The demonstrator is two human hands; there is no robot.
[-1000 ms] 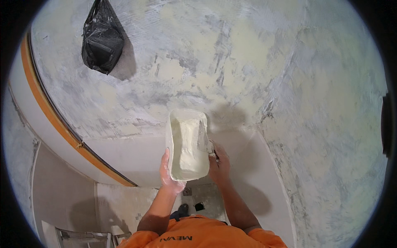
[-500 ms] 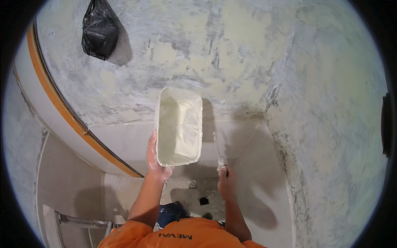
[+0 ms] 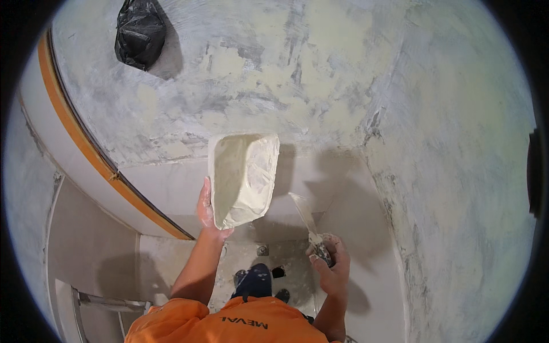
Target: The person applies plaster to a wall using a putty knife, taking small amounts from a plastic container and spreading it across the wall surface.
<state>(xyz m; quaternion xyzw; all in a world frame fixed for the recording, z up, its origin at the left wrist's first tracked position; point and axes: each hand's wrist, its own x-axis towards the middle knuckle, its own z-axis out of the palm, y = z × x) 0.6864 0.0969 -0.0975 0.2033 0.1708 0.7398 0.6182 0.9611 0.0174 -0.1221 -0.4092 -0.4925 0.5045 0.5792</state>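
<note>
My left hand [image 3: 209, 208] grips a white rectangular tub [image 3: 235, 177] from its left side and underneath. The tub is tilted, and pale cream filler paste [image 3: 260, 174] coats its right inner wall. In my right hand [image 3: 334, 264] is a putty knife [image 3: 310, 224], its fingers closed round the smeared handle. The blade points up and to the left, apart from the tub, with whitish paste on it.
A wall patched with cream and grey filler [image 3: 320, 86] stands ahead; another [image 3: 457, 160] rises at the right. A black plastic bag [image 3: 140, 34] hangs at upper left. An orange-edged frame [image 3: 86, 143] curves down the left. A metal ladder-like frame [image 3: 108, 303] stands lower left.
The putty knife has moved right and toward me, and its blade now shows its flat side. The tub has shifted slightly left and tilted more.
</note>
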